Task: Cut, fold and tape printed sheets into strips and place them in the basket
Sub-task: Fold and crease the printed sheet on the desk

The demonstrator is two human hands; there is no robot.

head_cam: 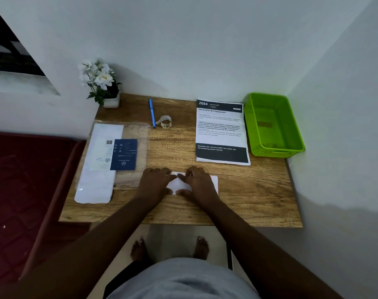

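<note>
A white folded paper lies flat near the front middle of the wooden table. My left hand presses on its left end and my right hand presses on its right part, fingertips almost meeting over the sheet. A stack of printed sheets headed "2684" lies behind my right hand. The green plastic basket stands at the back right corner. A roll of clear tape sits at the back middle, beside a blue pen.
A clear plastic sleeve with white and dark blue papers covers the table's left side. A pot of white flowers stands at the back left corner. Walls close the back and right. A dark red mattress lies left of the table.
</note>
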